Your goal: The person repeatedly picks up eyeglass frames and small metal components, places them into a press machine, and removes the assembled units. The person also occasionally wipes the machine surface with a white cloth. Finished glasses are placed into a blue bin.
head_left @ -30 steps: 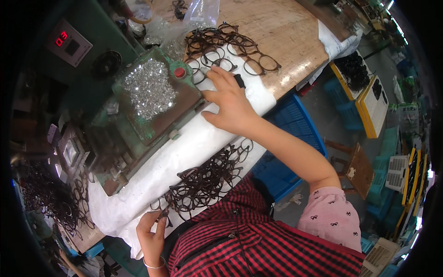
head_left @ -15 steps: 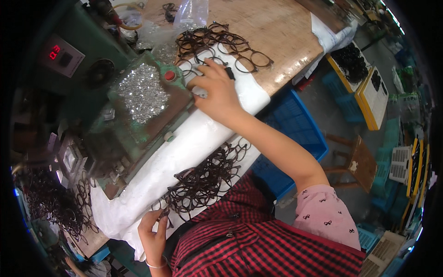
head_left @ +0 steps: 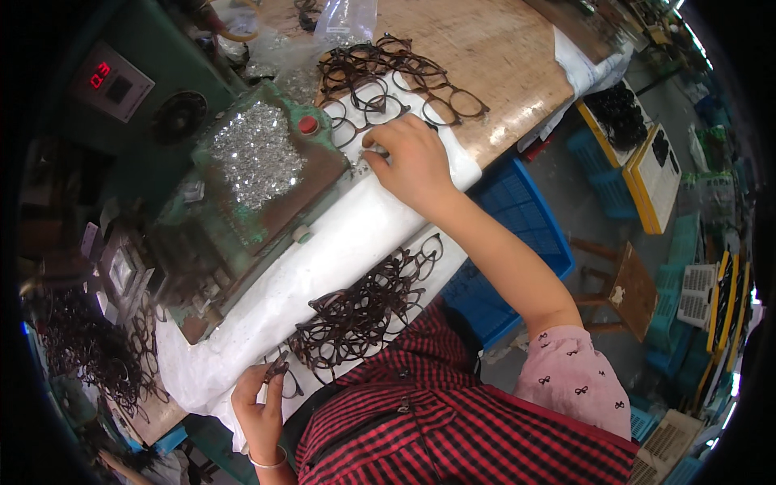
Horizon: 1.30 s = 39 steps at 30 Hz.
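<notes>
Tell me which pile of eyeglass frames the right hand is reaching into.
The far pile of frames on the wooden tabletop, beside the machine's red button; the right hand rests at its edge. The other pile lies near the lap.

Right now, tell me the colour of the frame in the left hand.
Dark brown, seen in the head view: the frame pinched by the left hand.

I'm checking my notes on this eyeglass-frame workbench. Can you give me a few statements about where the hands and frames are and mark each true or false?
1. The right hand rests on the white padded cloth beside the far pile of dark brown plastic eyeglass frames. True.
2. The left hand is empty. False: it grips a dark frame piece.
3. A heap of small shiny metal parts lies on the green machine. True.
4. The near pile of dark frames lies on the floor. False: it lies on the white cloth by the person's body.
5. The blue plastic crate stands on the wooden bench. False: it sits below the bench edge.
</notes>
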Tool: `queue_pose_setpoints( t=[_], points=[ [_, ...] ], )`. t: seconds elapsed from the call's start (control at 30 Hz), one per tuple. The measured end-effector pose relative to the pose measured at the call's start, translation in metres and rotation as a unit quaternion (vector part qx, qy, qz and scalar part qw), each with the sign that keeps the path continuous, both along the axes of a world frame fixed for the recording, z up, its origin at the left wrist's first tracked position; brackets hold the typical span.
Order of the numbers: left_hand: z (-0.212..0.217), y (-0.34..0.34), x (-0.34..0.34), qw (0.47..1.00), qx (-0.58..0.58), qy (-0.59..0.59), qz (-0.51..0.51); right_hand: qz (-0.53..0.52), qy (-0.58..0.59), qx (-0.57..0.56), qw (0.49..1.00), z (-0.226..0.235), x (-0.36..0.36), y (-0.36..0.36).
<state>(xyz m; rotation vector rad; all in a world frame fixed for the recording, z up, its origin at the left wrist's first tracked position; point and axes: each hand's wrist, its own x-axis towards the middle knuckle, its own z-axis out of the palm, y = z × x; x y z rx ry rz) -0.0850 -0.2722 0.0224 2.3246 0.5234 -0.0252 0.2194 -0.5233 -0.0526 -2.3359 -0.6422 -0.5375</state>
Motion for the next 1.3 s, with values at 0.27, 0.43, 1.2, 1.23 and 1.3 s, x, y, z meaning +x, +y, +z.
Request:
queue_pose_setpoints(
  t=[0.27, 0.43, 1.2, 1.23, 1.3],
  points=[
    [-0.001, 0.009, -0.02, 0.997, -0.008, -0.062, 0.048, 0.002, 0.104, -0.002, 0.995, 0.024, -0.038, -0.013],
    [0.012, 0.006, -0.01, 0.97, -0.213, -0.032, 0.114, -0.002, 0.097, -0.045, 0.994, 0.014, -0.032, 0.014],
    [0.104, 0.048, 0.057, 0.835, -0.546, -0.066, 0.027, -0.011, -0.051, -0.049, 0.997, 0.078, -0.064, 0.108],
    [0.112, 0.044, 0.069, 0.82, -0.564, -0.08, 0.053, -0.013, -0.057, -0.048, 0.997, 0.077, -0.061, 0.112],
    [0.113, 0.053, 0.085, 0.799, -0.595, -0.078, 0.034, -0.007, -0.074, -0.051, 0.996, 0.067, -0.049, 0.12]
  ],
)
